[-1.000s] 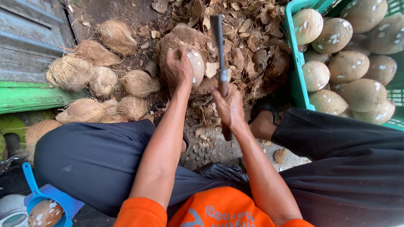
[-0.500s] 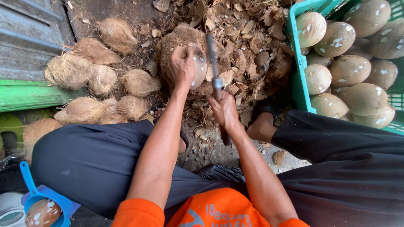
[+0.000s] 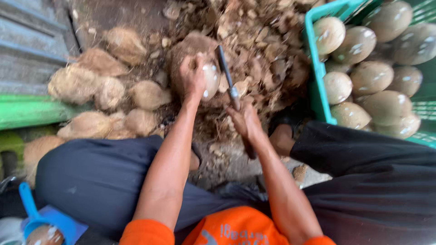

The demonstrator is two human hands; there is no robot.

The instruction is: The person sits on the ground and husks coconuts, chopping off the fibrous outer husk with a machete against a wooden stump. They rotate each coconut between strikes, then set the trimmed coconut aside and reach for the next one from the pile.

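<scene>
at the left, against the green ledge [image 3: 27, 109], lies a heap of husked, fibrous coconuts [image 3: 97, 97]; about seven can be counted, though blur makes the tally rough. one blue scoop [image 3: 34, 215] sits at the lower left corner of the view.

the left hand [image 3: 193, 75] is clenched over the top of one partly peeled coconut [image 3: 209, 79], fingers curled down around its pale side, pressing it on the ground among brown husk scraps [image 3: 263, 54]. just right of it, the right hand [image 3: 245, 120] is wrapped tightly round the handle of one long knife [image 3: 225, 72], whose blade runs up along the coconut's right side, touching or nearly touching it; blur hides which.

at the right edge stands one green crate [image 3: 315, 86] holding peeled, smooth coconuts [image 3: 368, 77], about nine visible.

compared with half a second ago, the knife leans more to the left at its tip and sits closer against the coconut, and the right hand has shifted slightly upward; the left hand keeps the same grip on the coconut.
</scene>
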